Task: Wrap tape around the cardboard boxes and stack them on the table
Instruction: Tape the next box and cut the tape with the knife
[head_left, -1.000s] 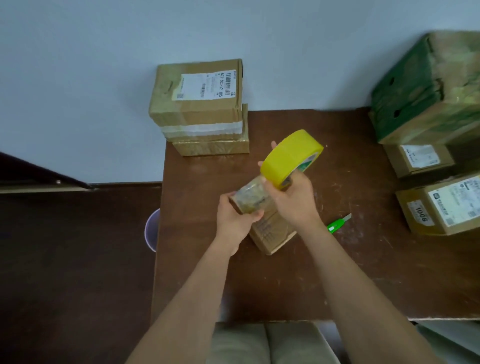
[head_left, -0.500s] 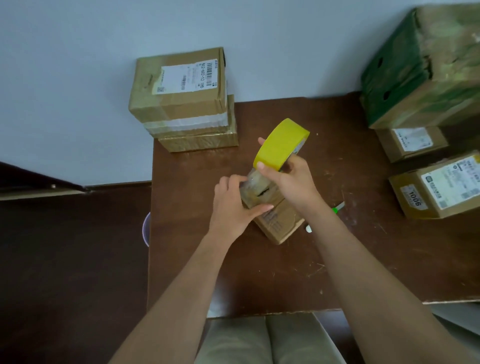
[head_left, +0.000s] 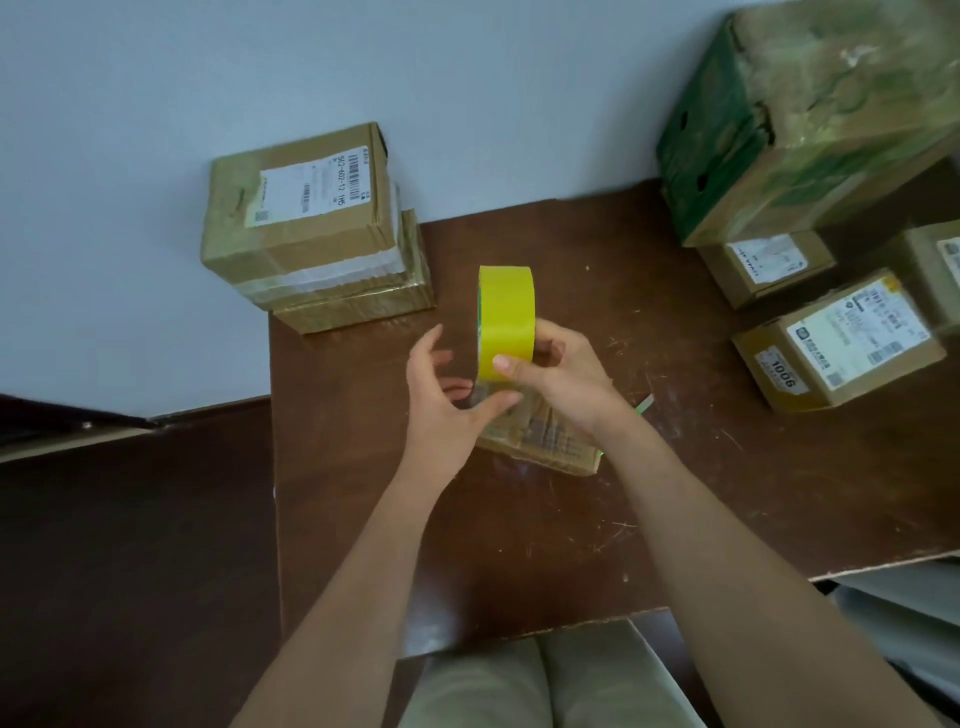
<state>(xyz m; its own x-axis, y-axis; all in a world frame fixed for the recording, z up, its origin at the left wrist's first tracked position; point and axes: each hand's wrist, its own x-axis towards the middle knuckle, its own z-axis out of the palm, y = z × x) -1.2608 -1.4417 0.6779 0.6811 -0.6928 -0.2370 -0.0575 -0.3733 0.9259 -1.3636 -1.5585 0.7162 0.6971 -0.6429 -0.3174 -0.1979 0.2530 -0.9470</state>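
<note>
Right now your right hand (head_left: 563, 376) grips the yellow tape roll (head_left: 506, 322) above the small cardboard box (head_left: 540, 439), while your left hand (head_left: 447, 400) hovers spread beside it.

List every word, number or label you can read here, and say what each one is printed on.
"1006": small sticker on the front of the box at the right.
"1H5", ending a code that is otherwise unsure: white label on the top box of the stack.
Labels on the other right-hand boxes and print on the box under the hands: too blurred to read.

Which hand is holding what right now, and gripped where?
Right hand grips the yellow tape roll at its lower edge, thumb on the outer face. Left hand is open beside it, holding nothing.
</note>
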